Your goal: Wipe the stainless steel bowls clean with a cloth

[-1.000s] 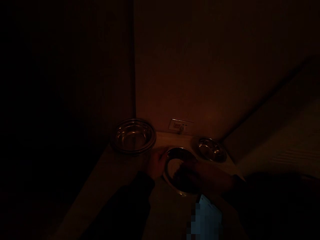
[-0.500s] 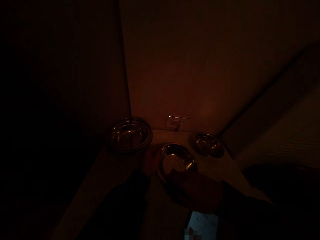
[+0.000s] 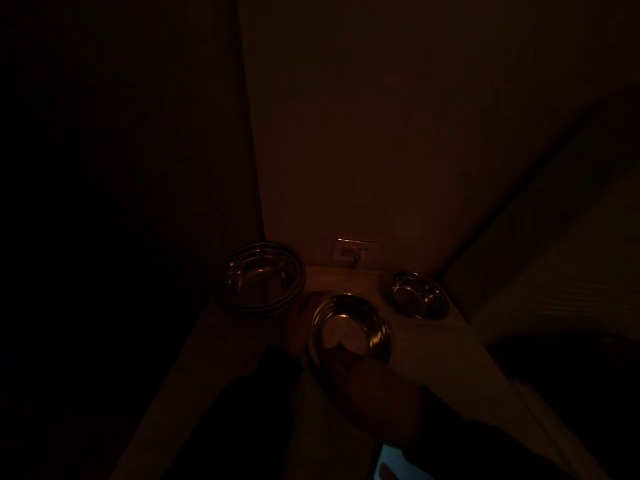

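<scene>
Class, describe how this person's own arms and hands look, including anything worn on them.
The left hand and right hand look bare. The left sleeve and right sleeve are long and very dark, reaching about to the wrists. The picture is too dim to show any pattern, marking or jewellery.

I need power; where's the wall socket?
In the head view, the wall socket is just right of centre, on the wall beyond the middle bowl.

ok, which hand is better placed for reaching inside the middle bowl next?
Right, probably. The right hand already overlaps the near side of the middle bowl; the left hand is beside its left edge. Too dark to judge either grip.
</scene>
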The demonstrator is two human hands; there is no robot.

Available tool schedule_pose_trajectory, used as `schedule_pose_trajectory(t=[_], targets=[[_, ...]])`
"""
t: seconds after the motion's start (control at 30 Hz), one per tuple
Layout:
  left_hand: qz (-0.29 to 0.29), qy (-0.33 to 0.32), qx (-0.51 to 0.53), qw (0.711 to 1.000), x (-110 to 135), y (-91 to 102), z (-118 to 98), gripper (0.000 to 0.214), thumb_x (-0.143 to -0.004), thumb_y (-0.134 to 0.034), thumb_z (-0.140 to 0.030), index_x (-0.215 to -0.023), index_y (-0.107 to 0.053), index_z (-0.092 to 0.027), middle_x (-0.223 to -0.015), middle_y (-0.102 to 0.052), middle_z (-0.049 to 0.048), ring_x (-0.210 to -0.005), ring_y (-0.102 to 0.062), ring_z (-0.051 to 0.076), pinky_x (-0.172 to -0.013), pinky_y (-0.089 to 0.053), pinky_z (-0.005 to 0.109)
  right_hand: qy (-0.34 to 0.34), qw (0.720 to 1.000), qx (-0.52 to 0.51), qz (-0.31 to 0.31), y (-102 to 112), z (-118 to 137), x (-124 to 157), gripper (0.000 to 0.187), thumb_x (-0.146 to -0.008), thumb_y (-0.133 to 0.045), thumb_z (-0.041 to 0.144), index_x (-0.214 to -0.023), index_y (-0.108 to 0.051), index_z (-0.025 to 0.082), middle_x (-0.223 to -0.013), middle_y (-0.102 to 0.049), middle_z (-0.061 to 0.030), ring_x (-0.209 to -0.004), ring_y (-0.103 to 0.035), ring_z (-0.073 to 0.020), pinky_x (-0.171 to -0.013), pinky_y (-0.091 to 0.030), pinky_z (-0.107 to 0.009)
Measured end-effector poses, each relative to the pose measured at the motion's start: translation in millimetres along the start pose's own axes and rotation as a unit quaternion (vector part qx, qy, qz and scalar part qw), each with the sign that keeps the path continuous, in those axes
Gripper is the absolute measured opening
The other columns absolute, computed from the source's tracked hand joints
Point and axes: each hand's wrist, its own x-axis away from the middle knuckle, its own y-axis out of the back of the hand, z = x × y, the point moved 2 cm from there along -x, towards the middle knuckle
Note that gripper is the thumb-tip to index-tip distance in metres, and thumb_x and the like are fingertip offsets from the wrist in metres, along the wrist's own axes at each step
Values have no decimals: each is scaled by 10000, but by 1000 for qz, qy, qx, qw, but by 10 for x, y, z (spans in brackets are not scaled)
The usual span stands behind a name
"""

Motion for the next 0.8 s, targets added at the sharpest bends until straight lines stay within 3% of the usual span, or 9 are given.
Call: schedule_pose_trajectory(t=[0.1,0.3,0.5,0.67,0.8], targets=[[9,9,-9,1000,24,-15,-22,364,-789,-485,-394,-978,-683,-154,-1079,-695,76,-1054,-606,229,-971,-412,359,-24,999,-22,16,55,-59,-24,348,-915,-395,191,-1243,-490,131,-1179,-606,-145,-1028,-604,-238,-853,-484,-337],[26,-24,-42,998,41,-45,5,374,-805,-488,-324,-1105,-625,-148,-1219,-630,93,-1162,-550,219,-1031,-367,356,-36,999,-14,-26,73,-150,-170,351,-936,-388,236,-1248,-476,102,-1191,-598,-153,-1036,-595,-230,-871,-474,-333],[-17,-36,-32,999,45,-29,24,336,-792,-500,-233,-1099,-613,-154,-1233,-619,101,-1167,-551,211,-1026,-377,356,-46,998,15,-49,-22,-128,-266,373,-957,-352,271,-1280,-454,115,-1194,-595,-154,-1037,-590,-259,-850,-479,-365],[-51,-60,-17,997,36,-17,54,287,-769,-554,-259,-1025,-623,-151,-1132,-664,109,-1078,-599,222,-949,-444,365,-6,1000,26,-7,111,-198,-63,316,-935,-427,300,-1196,-541,163,-1150,-626,-116,-988,-613,-231,-807,-490,-331],[-39,-74,-1,996,33,-32,68,284,-775,-550,-304,-1005,-630,-156,-1069,-687,91,-1004,-628,215,-898,-469,353,48,994,94,-6,195,-306,156,306,-927,-454,268,-1207,-559,204,-1179,-612,-108,-1121,-540,-253,-937,-414,-418]])
